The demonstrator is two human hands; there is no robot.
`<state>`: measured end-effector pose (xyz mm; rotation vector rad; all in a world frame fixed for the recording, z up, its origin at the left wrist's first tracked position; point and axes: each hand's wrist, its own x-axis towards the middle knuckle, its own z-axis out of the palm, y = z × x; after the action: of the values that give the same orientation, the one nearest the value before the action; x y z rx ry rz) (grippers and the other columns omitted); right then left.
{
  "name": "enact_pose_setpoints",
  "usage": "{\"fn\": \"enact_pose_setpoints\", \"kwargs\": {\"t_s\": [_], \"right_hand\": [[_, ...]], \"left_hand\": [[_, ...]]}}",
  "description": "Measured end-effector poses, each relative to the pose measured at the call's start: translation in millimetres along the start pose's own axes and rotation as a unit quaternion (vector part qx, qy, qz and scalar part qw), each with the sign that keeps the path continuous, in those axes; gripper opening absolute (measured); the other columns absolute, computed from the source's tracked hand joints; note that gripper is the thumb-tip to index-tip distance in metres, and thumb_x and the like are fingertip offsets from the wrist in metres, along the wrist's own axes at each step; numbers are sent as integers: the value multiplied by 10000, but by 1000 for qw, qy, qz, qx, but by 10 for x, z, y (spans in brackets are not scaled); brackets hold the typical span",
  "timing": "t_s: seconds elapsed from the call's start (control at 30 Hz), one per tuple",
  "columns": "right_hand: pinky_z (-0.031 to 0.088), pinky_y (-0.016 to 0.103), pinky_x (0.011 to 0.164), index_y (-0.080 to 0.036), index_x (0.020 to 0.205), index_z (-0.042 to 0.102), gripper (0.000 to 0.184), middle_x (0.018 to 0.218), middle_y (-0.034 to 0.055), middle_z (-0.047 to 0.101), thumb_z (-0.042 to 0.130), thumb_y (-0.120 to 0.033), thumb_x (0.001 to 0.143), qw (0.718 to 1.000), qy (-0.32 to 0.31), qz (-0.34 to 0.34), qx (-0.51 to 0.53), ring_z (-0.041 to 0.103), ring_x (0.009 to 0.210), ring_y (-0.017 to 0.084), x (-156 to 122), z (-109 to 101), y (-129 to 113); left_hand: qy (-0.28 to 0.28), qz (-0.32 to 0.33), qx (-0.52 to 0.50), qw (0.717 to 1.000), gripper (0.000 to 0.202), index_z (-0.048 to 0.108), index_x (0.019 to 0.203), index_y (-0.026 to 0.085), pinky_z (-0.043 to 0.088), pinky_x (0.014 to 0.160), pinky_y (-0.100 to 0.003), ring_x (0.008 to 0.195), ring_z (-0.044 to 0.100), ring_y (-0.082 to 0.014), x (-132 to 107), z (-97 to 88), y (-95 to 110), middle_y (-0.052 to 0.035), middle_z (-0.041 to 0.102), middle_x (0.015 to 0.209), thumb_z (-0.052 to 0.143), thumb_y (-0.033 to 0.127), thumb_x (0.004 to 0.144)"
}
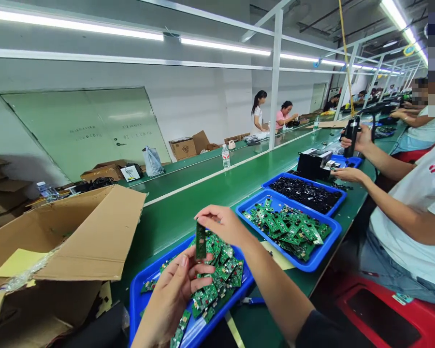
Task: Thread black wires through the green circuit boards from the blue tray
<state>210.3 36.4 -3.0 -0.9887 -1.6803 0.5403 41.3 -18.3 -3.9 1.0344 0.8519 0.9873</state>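
Note:
A narrow green circuit board point(200, 240) stands upright between my hands, above a blue tray point(133, 302) heaped with similar small boards point(221, 266). My right hand point(223, 226) pinches its top end between thumb and fingertips. At the lower end, the loosely curled fingers of my left hand point(176, 285) touch the board; the thumb lies beside it. How firmly the left fingers grip is hard to tell. One loose board point(180, 328) lies near the tray's front side, below my left wrist.
To the right stand a second blue tray point(315, 265) of green boards and a third with small black parts point(304, 193). A co-worker's hand point(358, 140) holds a black power screwdriver point(351, 137). An open cardboard box point(94, 237) is at left; a water bottle point(225, 157) stands beyond.

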Motion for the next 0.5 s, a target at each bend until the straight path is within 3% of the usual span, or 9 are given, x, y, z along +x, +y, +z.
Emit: {"fn": "enact_pose_setpoints", "kwargs": {"t_s": [0.13,0.27,0.33,0.4,0.47,0.5], "right_hand": [[508,282,808,-174,942,685,196,964,43,713,514,-248,883,989,81,76,-99,651,897,166,-96,-620,331],[481,379,868,-153,877,669,154,948,66,691,564,-265,879,946,123,186,-234,634,911,202,-352,-1346,857],[510,393,822,-150,1060,605,229,1082,67,627,552,-310,905,925,123,225,-280,617,932,183,-498,-1599,1097],[522,384,804,-166,1133,573,268,1143,74,594,539,-315,912,917,117,230,-304,608,950,190,-631,-1747,1283],[529,361,763,-148,1086,587,251,1067,64,618,536,-323,914,923,113,199,-308,620,886,171,-738,-1822,1417],[518,315,742,-135,939,630,264,956,68,643,452,-330,950,930,112,170,-304,626,827,139,-778,-1844,1470]], "left_hand": [[5,27,129,991,564,625,1160,202,561,759,-323,965,638,-259,-292,-73,63,-121,637,1179,689,526,703],[64,16,269,961,548,655,1106,232,546,820,-322,997,633,-272,-652,-494,-48,-84,652,1157,718,528,649],[142,25,313,939,546,658,1081,227,546,827,-326,999,630,-267,-843,-747,-233,-78,664,1102,694,557,648],[199,2,353,914,553,673,1002,199,569,742,-339,882,656,-261,-1039,-945,-488,-84,676,983,709,574,596],[264,-2,386,884,563,669,943,165,572,620,-348,755,656,-251,-1224,-1056,-770,-91,659,902,680,602,587],[306,13,404,862,566,662,934,151,562,573,-355,715,647,-247,-1303,-1078,-905,-99,646,893,637,619,616]]}}
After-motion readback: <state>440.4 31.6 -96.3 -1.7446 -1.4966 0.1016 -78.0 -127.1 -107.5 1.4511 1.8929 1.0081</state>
